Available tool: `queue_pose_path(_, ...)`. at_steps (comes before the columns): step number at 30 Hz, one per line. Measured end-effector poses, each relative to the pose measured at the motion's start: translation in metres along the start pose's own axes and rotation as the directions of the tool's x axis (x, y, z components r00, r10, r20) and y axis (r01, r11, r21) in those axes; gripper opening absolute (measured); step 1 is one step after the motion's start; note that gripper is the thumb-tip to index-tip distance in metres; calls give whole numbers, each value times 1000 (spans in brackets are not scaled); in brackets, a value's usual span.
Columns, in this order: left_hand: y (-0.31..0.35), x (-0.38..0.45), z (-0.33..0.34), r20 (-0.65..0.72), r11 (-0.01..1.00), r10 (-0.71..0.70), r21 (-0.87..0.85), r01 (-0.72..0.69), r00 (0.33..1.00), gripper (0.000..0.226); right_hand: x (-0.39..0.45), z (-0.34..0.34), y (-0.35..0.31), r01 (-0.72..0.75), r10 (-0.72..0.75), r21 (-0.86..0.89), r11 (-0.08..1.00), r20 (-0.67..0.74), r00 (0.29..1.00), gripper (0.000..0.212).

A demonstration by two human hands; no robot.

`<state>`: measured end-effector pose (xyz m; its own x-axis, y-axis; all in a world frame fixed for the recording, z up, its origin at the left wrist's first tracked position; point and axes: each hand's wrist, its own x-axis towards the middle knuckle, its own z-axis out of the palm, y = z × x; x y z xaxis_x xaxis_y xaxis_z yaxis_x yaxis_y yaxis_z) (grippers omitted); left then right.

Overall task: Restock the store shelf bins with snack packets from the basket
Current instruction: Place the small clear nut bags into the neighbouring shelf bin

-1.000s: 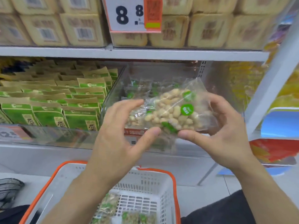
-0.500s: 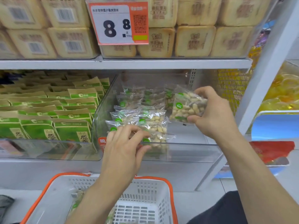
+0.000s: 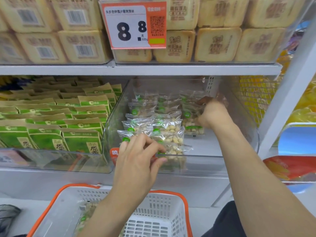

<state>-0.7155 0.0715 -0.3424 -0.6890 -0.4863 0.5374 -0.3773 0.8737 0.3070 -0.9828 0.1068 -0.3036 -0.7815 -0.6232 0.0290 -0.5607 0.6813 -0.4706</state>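
Clear snack packets (image 3: 159, 127) of pale nuts with green dots stand in rows inside a transparent shelf bin (image 3: 239, 151). My right hand (image 3: 212, 114) reaches deep into the bin's right side and grips one snack packet (image 3: 190, 123) at the end of the right-hand row. My left hand (image 3: 139, 159) is at the bin's front. Its bent fingers touch the tops of the front packets (image 3: 172, 149), and its thumb lies outside the front wall. Below, the white basket (image 3: 171, 194) with an orange rim holds a few more packets (image 3: 85, 218), partly hidden by my left forearm.
A neighbouring clear bin on the left holds green and tan snack bags (image 3: 80, 139). The shelf above carries tan wrapped blocks (image 3: 217, 43) and an orange price tag (image 3: 135, 24) reading 8.8. A white upright post (image 3: 287, 103) stands right of the bin.
My right hand has carried its packet from the bin's opening down and back into the right-hand row. My left hand has stayed on the front packets.
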Motion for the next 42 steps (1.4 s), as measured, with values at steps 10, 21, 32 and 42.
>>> queue_pose_path(10,2,-3,0,-6,1000,6,24,-6,1000,14,8,11,10,-120,120,-4,993,8,993,57)
queue_pose_path(21,1,-5,2,-15,1000,2,12,-2,1000,14,5,10,9,-111,106,90,990,56,993,68)
queue_pose_path(32,2,6,-9,110,996,-33,-75,41,993,21,-62,-11,-3,151,-107,166,974,-249,963,38)
queue_pose_path(42,8,-63,-38,-237,930,-105,-368,10,966,5,-170,15,-51,743,-615,340,576,-419,668,10)
